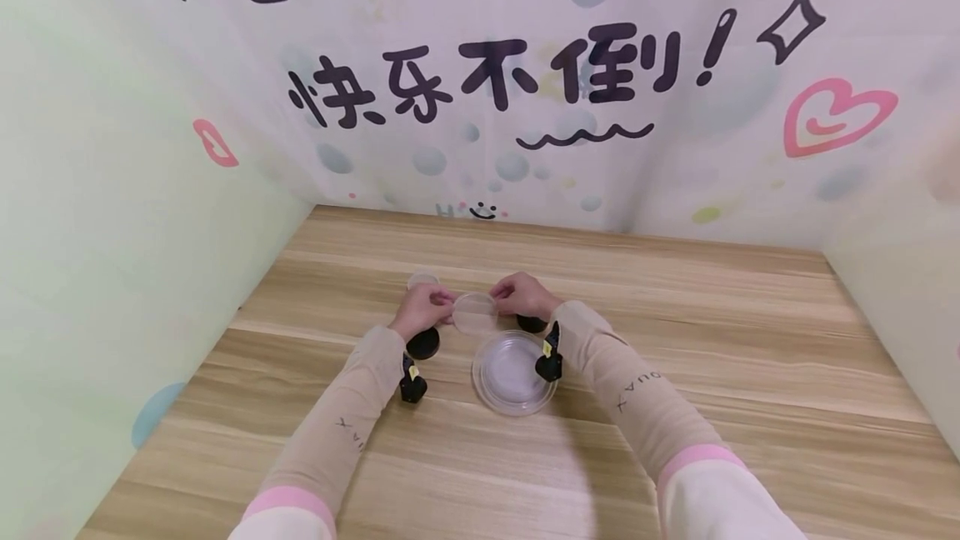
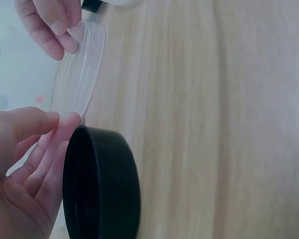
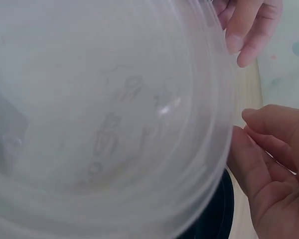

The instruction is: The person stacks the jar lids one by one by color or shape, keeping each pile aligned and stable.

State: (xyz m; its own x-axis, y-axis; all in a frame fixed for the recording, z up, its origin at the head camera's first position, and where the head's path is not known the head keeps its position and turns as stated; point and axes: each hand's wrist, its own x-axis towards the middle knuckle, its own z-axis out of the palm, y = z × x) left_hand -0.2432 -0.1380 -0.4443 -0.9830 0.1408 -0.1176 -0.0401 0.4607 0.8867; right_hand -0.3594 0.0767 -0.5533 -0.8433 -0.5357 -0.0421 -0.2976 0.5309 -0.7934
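A clear round plastic lid [image 1: 475, 314] hangs between the two hands above the wooden table. My left hand [image 1: 422, 312] pinches its left edge between thumb and fingers. At the opposite edge, the thumb and fingers of my right hand [image 1: 527, 297] grip the rim. In the left wrist view the lid [image 2: 82, 74] appears nearly edge-on. Just below the left hand lies a black round cap [image 1: 423, 343], its raised rim showing in the left wrist view. Near the right wrist stands a wide clear round container [image 1: 514, 373], which fills much of the right wrist view.
Behind the left hand lies another clear round piece [image 1: 423, 279], partly covered by that hand. A second black round piece [image 1: 532, 323] is partly hidden beneath the right hand. The wooden table [image 1: 712, 340] meets a printed cloth backdrop [image 1: 450, 173] at its far edge.
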